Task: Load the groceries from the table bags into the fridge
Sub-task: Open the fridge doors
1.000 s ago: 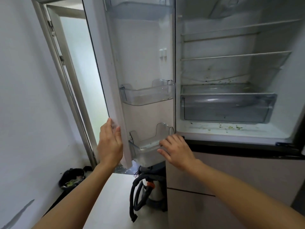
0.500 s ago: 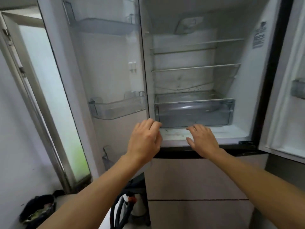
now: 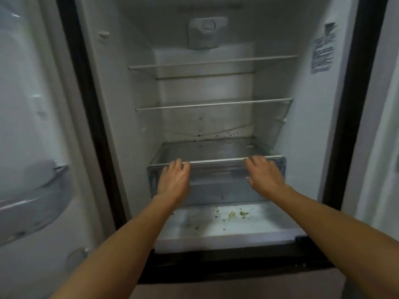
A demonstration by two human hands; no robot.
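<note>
- Finds the fridge [image 3: 302, 147] open, with the clear crisper drawer [image 3: 218, 184] low in the compartment; takes that drawer as the reference for everything below.
- Notes the left hand [image 3: 173, 182] on the drawer's front, toward its left end, back of the hand facing the camera, fingers [image 3: 179, 164] hooked over the top rim in a grip.
- Notes the right hand [image 3: 265, 178] on the same front, toward its right end, fingers likewise curled over the rim and holding it; thumbs on both sides too blurred to place.
- Records two glass shelves above the drawer: the lower shelf [image 3: 213, 104] nearer, the upper shelf [image 3: 211, 63] higher still.
- Records a white control housing [image 3: 207, 32] on the back wall, well above the drawer and over both shelves.
- Marks dark specks [image 3: 228, 133] just behind the drawer, at the foot of the back wall.
- Marks green scraps [image 3: 235, 214] and crumbs on the white floor panel [image 3: 194, 229] directly in front of and below the drawer.
- Logs a printed label [image 3: 322, 50] on the side wall, up and right of the drawer — text unreadable.
- Logs a clear door bin [image 3: 36, 201] far left of the drawer, on the swung-out door.
</note>
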